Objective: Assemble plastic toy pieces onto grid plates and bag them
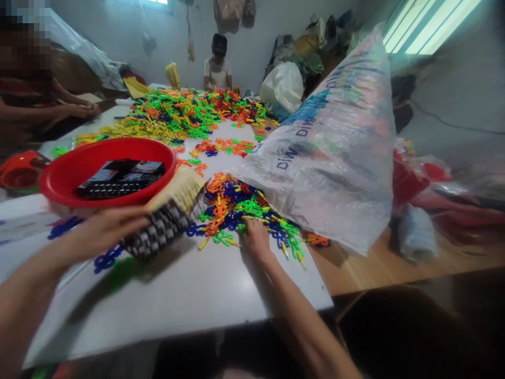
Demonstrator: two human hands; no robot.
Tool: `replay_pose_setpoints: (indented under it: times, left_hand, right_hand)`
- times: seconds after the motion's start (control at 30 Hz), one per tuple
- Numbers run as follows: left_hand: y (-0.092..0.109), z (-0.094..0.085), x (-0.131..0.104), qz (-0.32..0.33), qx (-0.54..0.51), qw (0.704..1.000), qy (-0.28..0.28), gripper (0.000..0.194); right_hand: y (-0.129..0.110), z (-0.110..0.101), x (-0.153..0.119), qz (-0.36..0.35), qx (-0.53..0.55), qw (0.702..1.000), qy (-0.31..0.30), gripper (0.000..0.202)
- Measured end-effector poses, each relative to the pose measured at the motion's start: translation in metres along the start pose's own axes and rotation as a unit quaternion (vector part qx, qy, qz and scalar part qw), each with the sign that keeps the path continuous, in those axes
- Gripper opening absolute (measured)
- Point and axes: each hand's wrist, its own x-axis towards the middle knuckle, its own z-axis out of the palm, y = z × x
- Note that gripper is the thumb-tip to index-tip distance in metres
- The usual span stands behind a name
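Note:
My left hand (122,223) is closed around a thick stack of printed cards (160,227) with a black-and-white checked pattern and a yellowish edge. The stack is tilted and a little blurred, held above the white table. At the near edge of a pile of small plastic pieces (252,205), my right hand (256,239) has its fingers curled down among them. These pieces are blue, green, orange and yellow, some with pointed tips like little pens. What the right fingers pinch is hidden.
A red basin (108,197) with more dark printed cards (122,179) stands at left. A big translucent sack (335,158) leans at right. Farther back lies a large heap of coloured pieces (177,110). One person (218,73) sits at the far end, another (35,105) at left.

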Motion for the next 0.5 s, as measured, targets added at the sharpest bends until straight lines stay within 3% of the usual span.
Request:
replay_pose_setpoints:
  times: [0.07,0.1,0.2,0.27,0.33,0.43,0.5]
  left_hand:
    - [0.019,0.043,-0.021,0.065,-0.077,0.976,-0.191,0.051]
    - [0.03,0.065,-0.028,0.081,-0.106,0.96,-0.246,0.046]
    - [0.061,0.126,-0.037,0.114,-0.123,0.931,-0.325,0.04]
    - [0.077,0.152,-0.037,0.12,-0.088,0.942,-0.301,0.036]
    - [0.086,0.167,-0.039,0.103,-0.053,0.964,-0.238,0.035]
    - [0.082,0.177,-0.058,0.046,0.01,0.996,-0.077,0.036]
    - [0.068,0.183,-0.082,0.026,0.043,0.999,0.02,0.033]
  right_hand:
    - [-0.005,-0.003,-0.002,-0.019,-0.02,1.0,0.005,0.036]
    - [-0.01,-0.003,-0.004,-0.043,-0.025,0.999,-0.017,0.031]
    - [-0.026,0.003,-0.014,-0.098,-0.026,0.99,-0.1,0.022]
    - [-0.031,0.01,-0.022,-0.089,-0.026,0.989,-0.115,0.024]
    - [-0.028,0.016,-0.029,-0.077,-0.027,0.99,-0.118,0.026]
    - [-0.012,0.019,-0.039,-0.074,-0.012,0.989,-0.127,0.027]
    - [-0.003,0.014,-0.046,-0.071,0.028,0.991,-0.112,0.028]
